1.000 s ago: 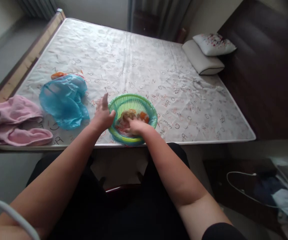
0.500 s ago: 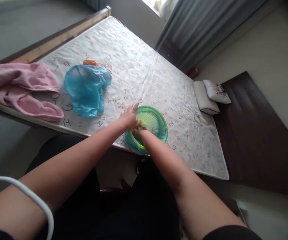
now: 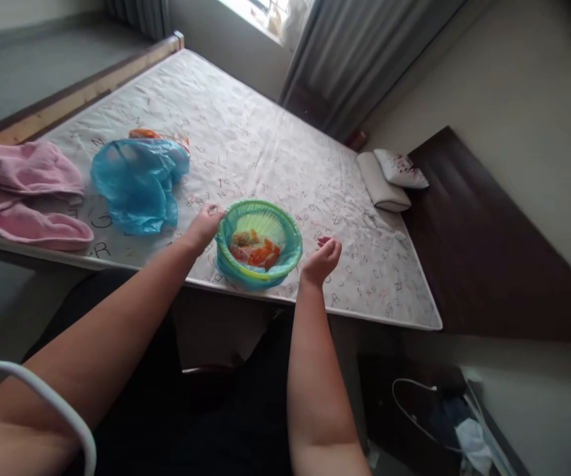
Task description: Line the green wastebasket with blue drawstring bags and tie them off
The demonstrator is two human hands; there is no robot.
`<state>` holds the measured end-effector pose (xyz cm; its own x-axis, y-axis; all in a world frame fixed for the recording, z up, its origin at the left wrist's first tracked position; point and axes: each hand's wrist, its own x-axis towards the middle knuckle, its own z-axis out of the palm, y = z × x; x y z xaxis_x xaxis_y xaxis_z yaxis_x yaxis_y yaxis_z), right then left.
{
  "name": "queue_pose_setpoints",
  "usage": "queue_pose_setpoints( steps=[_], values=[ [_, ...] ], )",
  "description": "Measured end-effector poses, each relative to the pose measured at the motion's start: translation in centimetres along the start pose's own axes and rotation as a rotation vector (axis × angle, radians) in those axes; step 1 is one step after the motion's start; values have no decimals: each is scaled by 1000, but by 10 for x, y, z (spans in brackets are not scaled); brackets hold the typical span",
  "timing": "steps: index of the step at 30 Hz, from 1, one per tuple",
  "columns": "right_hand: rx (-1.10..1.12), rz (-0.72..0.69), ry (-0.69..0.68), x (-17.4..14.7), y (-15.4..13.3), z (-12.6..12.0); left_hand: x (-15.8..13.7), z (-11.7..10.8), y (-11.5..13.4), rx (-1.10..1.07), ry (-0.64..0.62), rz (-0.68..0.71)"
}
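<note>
A round green plastic basket [image 3: 297, 254], with a blue-tinted plastic bag lining it and bulging outside, stands near the front edge of the mattress. Inside lie orange-and-white packets [image 3: 264, 254], too blurred to identify further. My left hand [image 3: 207, 225] grips the basket's left rim, its fingers closed there. To the right of the basket, apart from it, my right hand [image 3: 322, 260] hovers with loosely curled fingers and nothing visible in them.
A crumpled blue plastic bag [image 3: 141, 185] lies to the left, an orange packet [image 3: 144, 133] behind it. Further left is a pink cloth [image 3: 28, 172]. Pillows [image 3: 383, 182] rest by the dark headboard [image 3: 484, 244]. A white cable [image 3: 42, 387] crosses near my left forearm.
My right hand has come out of the basket and moved to its right side. My left hand has shifted onto the left rim. The packets in the basket now show. The view has turned slightly.
</note>
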<state>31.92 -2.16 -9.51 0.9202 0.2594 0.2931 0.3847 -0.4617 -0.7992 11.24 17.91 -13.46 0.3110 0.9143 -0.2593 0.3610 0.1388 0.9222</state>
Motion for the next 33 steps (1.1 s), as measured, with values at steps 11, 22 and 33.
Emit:
queue_pose_setpoints(
  steps=[11, 22, 33],
  values=[
    [177, -1, -540, 41, 45, 37, 38, 0, 23, 380, -105, 282],
    [355, 96, -631, 52, 46, 62, 26, 0, 18, 413, -94, 345],
    [357, 78, -625, 46, 46, 65, 32, 7, 0, 195, -104, 209]
  ],
)
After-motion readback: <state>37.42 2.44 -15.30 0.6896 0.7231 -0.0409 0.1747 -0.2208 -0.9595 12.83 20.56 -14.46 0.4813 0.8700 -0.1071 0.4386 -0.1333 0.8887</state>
